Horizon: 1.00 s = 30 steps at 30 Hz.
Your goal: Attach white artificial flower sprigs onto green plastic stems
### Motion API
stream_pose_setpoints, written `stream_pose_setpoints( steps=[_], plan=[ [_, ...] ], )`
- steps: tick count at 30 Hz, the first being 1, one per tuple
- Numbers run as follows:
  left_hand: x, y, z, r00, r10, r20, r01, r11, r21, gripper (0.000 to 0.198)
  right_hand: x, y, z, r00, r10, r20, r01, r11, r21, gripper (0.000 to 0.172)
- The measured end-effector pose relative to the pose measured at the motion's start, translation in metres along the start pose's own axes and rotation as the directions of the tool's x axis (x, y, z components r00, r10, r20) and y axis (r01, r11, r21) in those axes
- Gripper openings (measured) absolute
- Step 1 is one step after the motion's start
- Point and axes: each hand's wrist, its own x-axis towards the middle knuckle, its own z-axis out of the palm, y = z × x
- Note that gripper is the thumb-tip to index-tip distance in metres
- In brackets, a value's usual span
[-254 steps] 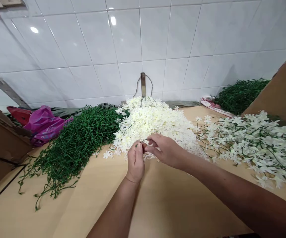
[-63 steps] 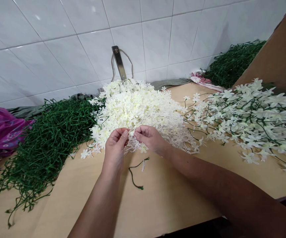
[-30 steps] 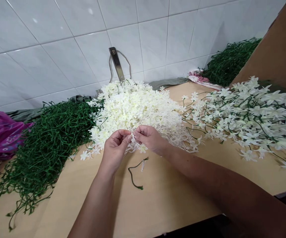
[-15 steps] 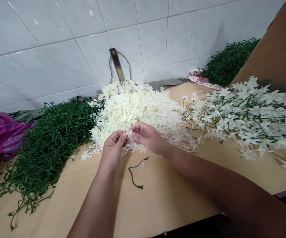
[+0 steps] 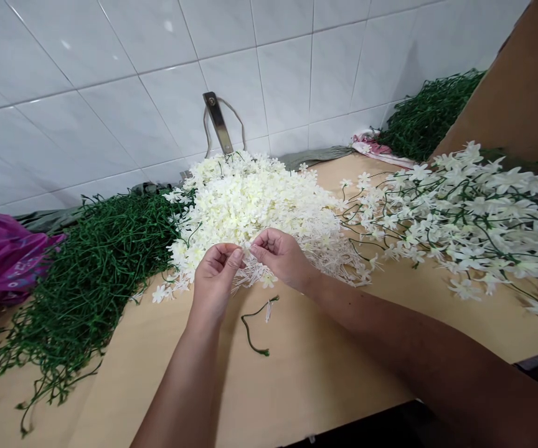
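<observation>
Just in front of a heap of white artificial flowers (image 5: 245,199), my two hands meet at the fingertips. My left hand (image 5: 217,274) is closed in a pinch of thumb and index finger. My right hand (image 5: 281,256) pinches from the other side, its fingers curled. A small white artificial flower (image 5: 246,250) sits between the two pinches, hard to tell from the heap behind. Below the hands, one bent green plastic stem (image 5: 249,330) lies on the brown board (image 5: 306,379), with a few small white stamen pieces (image 5: 269,310) by its upper end.
A pile of green stems (image 5: 101,274) lies at left, beside a purple plastic bag (image 5: 7,255). Flowers on green stems (image 5: 465,218) spread at right. More green stems (image 5: 432,112) lie behind, near a cardboard panel (image 5: 525,93). A metal strip (image 5: 217,121) leans on the tiled wall (image 5: 287,74).
The flower at my fingertips, plain to see before, is now mostly covered. My right hand's fingers have drawn together into a tighter pinch. The stem on the board has stayed put.
</observation>
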Motion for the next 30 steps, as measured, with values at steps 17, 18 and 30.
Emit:
stream_pose_setpoints(
  steps=[17,18,30],
  plan=[
    [-0.004,0.003,-0.001,0.983,0.176,0.049,-0.183,0.951,0.251,0.008,-0.001,-0.006,0.003,0.992,0.123,0.037,-0.129,0.965,0.230,0.027],
    [-0.004,0.004,-0.002,0.980,0.187,0.060,-0.196,0.948,0.252,0.007,-0.001,-0.007,0.002,0.989,0.138,0.056,-0.148,0.951,0.271,0.027],
    [-0.006,0.006,0.000,0.984,0.170,0.045,-0.175,0.973,0.152,0.013,-0.004,-0.013,-0.001,0.941,0.224,0.255,-0.320,0.837,0.443,0.027]
  ],
)
